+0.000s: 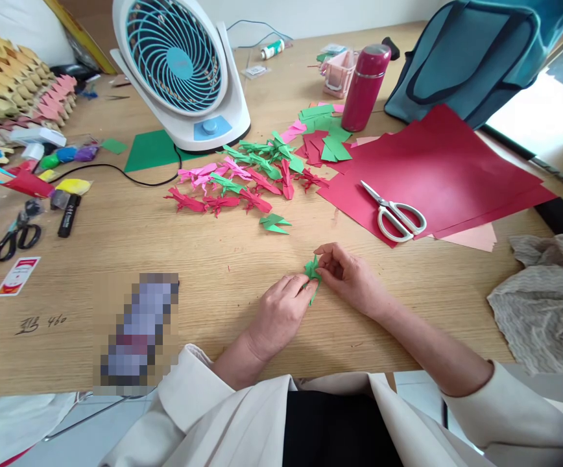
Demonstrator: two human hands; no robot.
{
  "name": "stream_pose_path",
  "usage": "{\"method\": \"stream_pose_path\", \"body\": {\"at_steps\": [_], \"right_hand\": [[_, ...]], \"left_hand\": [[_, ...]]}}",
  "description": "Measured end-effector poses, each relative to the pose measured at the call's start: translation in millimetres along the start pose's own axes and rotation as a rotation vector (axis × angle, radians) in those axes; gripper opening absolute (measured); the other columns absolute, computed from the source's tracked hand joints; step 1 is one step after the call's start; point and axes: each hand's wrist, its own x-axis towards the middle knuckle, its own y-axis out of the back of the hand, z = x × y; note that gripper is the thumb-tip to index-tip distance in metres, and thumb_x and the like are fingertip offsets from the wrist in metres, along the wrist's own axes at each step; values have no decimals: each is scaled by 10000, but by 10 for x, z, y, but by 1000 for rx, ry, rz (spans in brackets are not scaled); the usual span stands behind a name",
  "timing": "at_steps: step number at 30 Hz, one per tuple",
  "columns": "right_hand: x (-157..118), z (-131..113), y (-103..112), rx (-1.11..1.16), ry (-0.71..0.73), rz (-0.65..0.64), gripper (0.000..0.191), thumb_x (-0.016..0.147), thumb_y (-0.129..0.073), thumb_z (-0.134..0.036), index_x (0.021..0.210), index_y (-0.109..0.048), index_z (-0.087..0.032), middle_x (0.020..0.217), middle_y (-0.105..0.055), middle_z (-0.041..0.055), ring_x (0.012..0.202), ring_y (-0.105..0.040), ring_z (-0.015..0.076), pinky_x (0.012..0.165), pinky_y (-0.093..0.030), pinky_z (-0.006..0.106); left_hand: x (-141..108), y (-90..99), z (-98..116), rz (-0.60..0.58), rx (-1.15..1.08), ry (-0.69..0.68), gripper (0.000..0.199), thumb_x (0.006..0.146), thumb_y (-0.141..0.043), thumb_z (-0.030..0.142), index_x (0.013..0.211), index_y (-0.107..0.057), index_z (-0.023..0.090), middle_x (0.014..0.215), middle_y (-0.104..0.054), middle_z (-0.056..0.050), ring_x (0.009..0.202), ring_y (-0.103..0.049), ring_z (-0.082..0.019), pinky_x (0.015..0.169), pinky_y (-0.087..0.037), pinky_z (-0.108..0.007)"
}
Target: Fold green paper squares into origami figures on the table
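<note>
Near the front of the wooden table, a small green folded paper piece (312, 269) is held between my two hands. My left hand (284, 308) grips it from the lower left, fingers closed around its base. With thumb and forefinger, my right hand (342, 275) pinches at its upper right side; the pinched part is partly hidden. Just beyond lies another green folded paper piece (274, 224) by itself. Farther back is a pile of red, pink and green folded paper figures (242, 175).
White-handled scissors (398, 219) lie on large red paper sheets (451, 168) at right. A fan (179, 71), a magenta flask (365, 87) and a teal bag (461, 65) stand behind. A phone-like blurred object (140, 327), black scissors (17, 237) and a marker (69, 215) lie left; a cloth (544, 298) lies right.
</note>
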Motion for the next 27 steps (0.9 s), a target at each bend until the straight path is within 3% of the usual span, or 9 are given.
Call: {"method": "stream_pose_path", "body": {"at_steps": [7,15,27], "right_hand": [[4,22,-2,-55,32,3,271,856,-579,-142,1102,-512,-232,818,-597,-25,631,-530,116,613,-441,257],[13,-9,23,-140,90,-1,98,868,-568,-111,841,-545,-202,821,-552,0,663,-520,116,628,-424,255],[-73,-11,101,-211,226,-36,221,949,-483,-137,1042,-670,-208,1000,-639,82,875,-643,186,786,-532,326]], "left_hand": [[-27,-5,-21,-35,28,-49,307,988,-464,136,1260,-605,123,1071,-675,-79,983,-617,-181,913,-532,-317],[-20,-16,-26,-95,69,-79,349,969,-484,120,1303,-580,88,1083,-655,-93,991,-597,-206,942,-518,-337],[25,26,7,-214,130,-71,379,985,-427,120,1344,-543,84,1110,-634,-120,1022,-580,-222,913,-503,-346]]}}
